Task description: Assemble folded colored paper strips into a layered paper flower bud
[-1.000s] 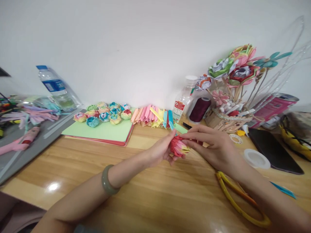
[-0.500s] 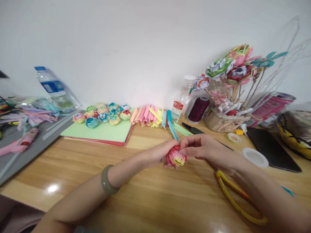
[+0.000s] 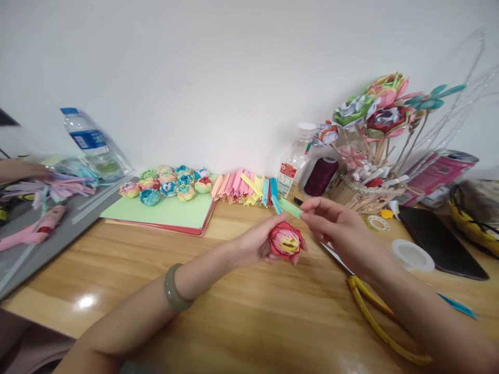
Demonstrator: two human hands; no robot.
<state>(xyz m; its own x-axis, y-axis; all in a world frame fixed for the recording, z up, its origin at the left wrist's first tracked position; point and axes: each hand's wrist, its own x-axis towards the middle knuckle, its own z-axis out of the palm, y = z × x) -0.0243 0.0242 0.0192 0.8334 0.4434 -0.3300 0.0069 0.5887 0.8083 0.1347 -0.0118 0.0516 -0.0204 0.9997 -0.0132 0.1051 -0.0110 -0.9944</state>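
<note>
A paper flower (image 3: 287, 241) with red outer petals, pink inside and a yellow centre faces up, and my left hand (image 3: 260, 243) is closed around its side. Just right of it is my right hand (image 3: 331, 223), its thumb and forefinger near the end of a light green strip (image 3: 290, 209); whether they touch the strip is unclear. Behind lie folded pink, yellow and blue paper pieces (image 3: 241, 187). Several small finished-looking flowers (image 3: 168, 189) rest on a green paper stack (image 3: 156, 213). Yellow-handled scissors (image 3: 374, 327) lie partly under my right forearm.
A clear bottle (image 3: 293, 161), a dark thread spool (image 3: 320, 176) and a flower basket (image 3: 362, 197) stand at the back. On the right are a black phone (image 3: 440, 241) and a white lid (image 3: 413, 254). Another person's hand (image 3: 21, 170) is at far left, near pastel strips (image 3: 66, 187).
My right hand has come away from the flower, and its fingers have parted. The flower has tilted so its centre faces the camera. Another person's hand has entered at the left.
</note>
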